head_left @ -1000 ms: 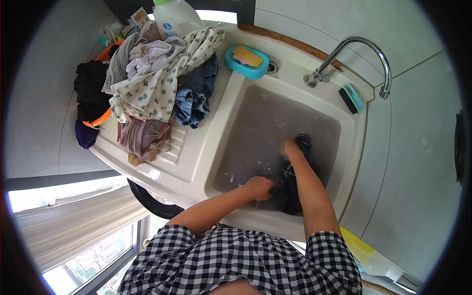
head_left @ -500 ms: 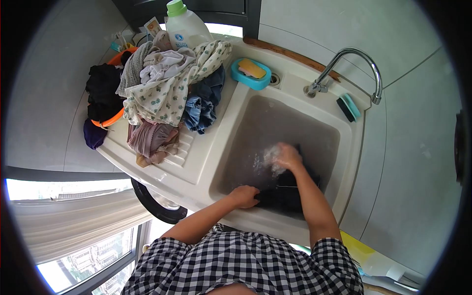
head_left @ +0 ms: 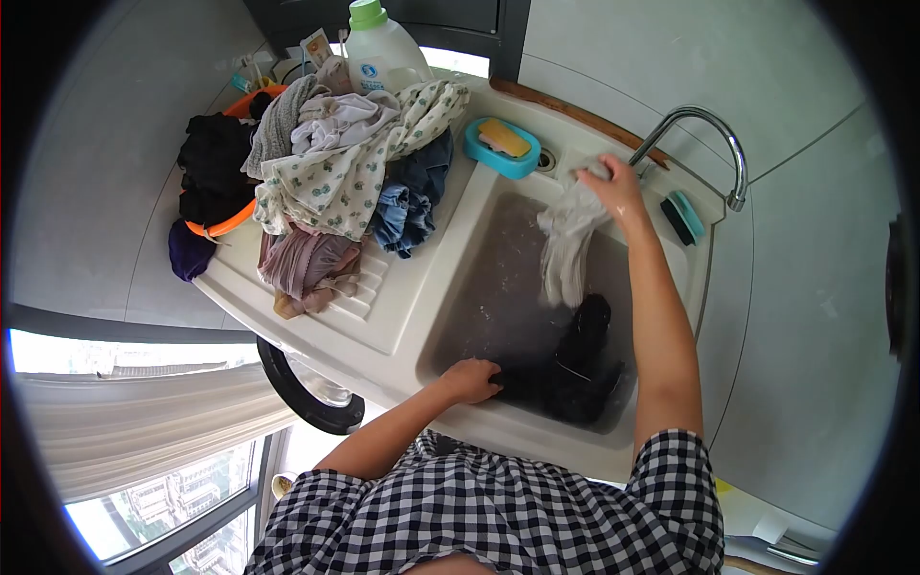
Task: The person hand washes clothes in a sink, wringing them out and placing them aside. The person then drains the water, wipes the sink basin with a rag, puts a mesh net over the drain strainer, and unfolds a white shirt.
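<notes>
At the near edge of the basin [head_left: 425, 302], the left hand [head_left: 471, 380] has its fingertips against black cloth [head_left: 582, 372]; whether they grip it, I cannot tell. The cloth lies rightward of them in murky water [head_left: 494, 292]. Farther off, the right hand [head_left: 614, 189] pinches a whitish cloth [head_left: 567, 241] that hangs from its fingers over the water. Right of those fingers sits a brush [head_left: 685, 217]; left, a blue dish [head_left: 508, 169].

Murky water [head_left: 489, 297] partly hiding black cloth [head_left: 585, 388], bottle lettering [head_left: 370, 72] illegible
</notes>
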Demonstrator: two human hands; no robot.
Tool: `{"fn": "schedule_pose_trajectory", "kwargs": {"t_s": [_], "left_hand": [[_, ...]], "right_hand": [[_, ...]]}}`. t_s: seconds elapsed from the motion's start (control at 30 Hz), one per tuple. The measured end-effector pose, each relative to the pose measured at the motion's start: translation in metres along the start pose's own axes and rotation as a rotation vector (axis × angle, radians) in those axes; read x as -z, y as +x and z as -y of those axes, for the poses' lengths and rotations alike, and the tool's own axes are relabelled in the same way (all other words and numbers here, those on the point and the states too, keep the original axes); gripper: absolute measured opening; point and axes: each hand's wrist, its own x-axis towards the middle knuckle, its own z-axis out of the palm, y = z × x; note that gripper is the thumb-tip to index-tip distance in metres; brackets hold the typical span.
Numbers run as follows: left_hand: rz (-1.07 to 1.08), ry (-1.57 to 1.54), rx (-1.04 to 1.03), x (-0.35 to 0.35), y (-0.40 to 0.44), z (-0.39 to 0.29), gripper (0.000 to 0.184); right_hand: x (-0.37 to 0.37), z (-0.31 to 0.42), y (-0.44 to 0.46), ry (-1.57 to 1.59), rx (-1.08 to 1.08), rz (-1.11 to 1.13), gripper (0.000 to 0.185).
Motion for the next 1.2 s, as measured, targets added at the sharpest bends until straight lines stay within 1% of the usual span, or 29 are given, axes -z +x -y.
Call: {"fn": "schedule_pose_trajectory", "kwargs": {"t_s": [0.1,0.17,0.23,0.27,0.33,0.37,0.4,0.43,0.47,0.5,0.53,0.57,0.6,0.63,0.7,0.73,0.83,0.93,1.03,1.13,1.17,1.2], "left_hand": [[-0.015,-0.006,0.005,0.001,-0.001,-0.001,0.04],[-0.03,-0.01,0.007,0.0,-0.002,-0.001,0.04],[-0.048,0.0,0.003,-0.001,-0.002,0.001,0.041],[-0.029,0.005,0.01,0.002,-0.004,0.001,0.041],[-0.002,0.009,0.019,0.008,-0.007,-0.003,0.042],[-0.005,0.011,0.009,0.008,-0.006,-0.002,0.042],[-0.006,0.014,0.002,0.005,-0.006,0.001,0.042],[-0.007,0.02,-0.005,0.004,-0.005,0.002,0.042],[0.013,0.03,-0.001,0.006,-0.005,0.002,0.042],[0.033,0.04,0.005,0.008,-0.005,0.001,0.042],[0.058,0.048,0.011,0.008,-0.006,-0.001,0.043],[0.055,0.045,0.007,0.007,-0.007,-0.002,0.042],[0.043,0.039,0.001,0.006,-0.008,-0.004,0.042],[0.031,0.033,-0.005,0.007,-0.008,-0.005,0.041],[0.047,0.042,0.008,0.013,-0.011,-0.01,0.04],[0.053,0.044,0.015,0.014,-0.011,-0.011,0.039],[-0.018,0.047,-0.011,0.008,-0.012,-0.005,0.038],[-0.017,0.075,-0.002,0.006,-0.01,-0.003,0.039],[0.019,0.093,0.011,0.006,-0.008,-0.005,0.039],[-0.061,0.098,-0.03,-0.002,-0.007,0.002,0.031],[-0.035,0.106,-0.017,0.001,-0.008,0.0,0.034],[-0.011,0.111,-0.005,0.005,-0.008,-0.002,0.037]], "right_hand": [[-0.008,0.006,0.032,-0.057,0.089,-0.346,0.052],[-0.018,0.007,0.029,-0.3,0.342,-0.571,0.046],[-0.029,0.01,0.016,-0.419,0.523,-0.668,0.038],[-0.031,0.013,-0.003,-0.419,0.581,-0.651,0.033],[-0.061,-0.018,-0.055,-0.085,0.151,-0.187,0.019],[-0.068,-0.02,-0.088,-0.144,0.16,0.062,0.01],[-0.084,-0.033,-0.119,-0.117,0.014,0.242,0.008],[-0.097,-0.05,-0.142,-0.232,-0.013,0.329,0.01],[-0.109,-0.065,-0.158,-0.358,-0.121,0.389,0.013],[-0.109,-0.061,-0.171,-0.498,-0.212,0.469,0.019],[-0.117,-0.073,-0.172,-0.621,-0.387,0.739,0.024],[-0.122,-0.083,-0.177,-0.654,-0.477,0.863,0.025],[-0.125,-0.092,-0.186,-0.678,-0.544,0.935,0.026],[-0.128,-0.101,-0.196,-0.685,-0.589,0.975,0.027],[-0.129,-0.112,-0.219,-0.661,-0.628,0.967,0.03],[-0.129,-0.116,-0.228,-0.641,-0.635,0.934,0.031],[-0.131,-0.125,-0.243,-0.593,-0.64,0.86,0.036],[-0.129,-0.136,-0.246,-0.567,-0.627,0.792,0.039],[-0.142,-0.159,-0.244,-0.565,-0.564,0.729,0.038],[-0.15,-0.172,-0.242,-0.536,-0.445,0.655,0.038],[-0.143,-0.165,-0.237,-0.535,-0.403,0.639,0.038],[-0.126,-0.141,-0.228,-0.535,-0.357,0.623,0.038]]}}
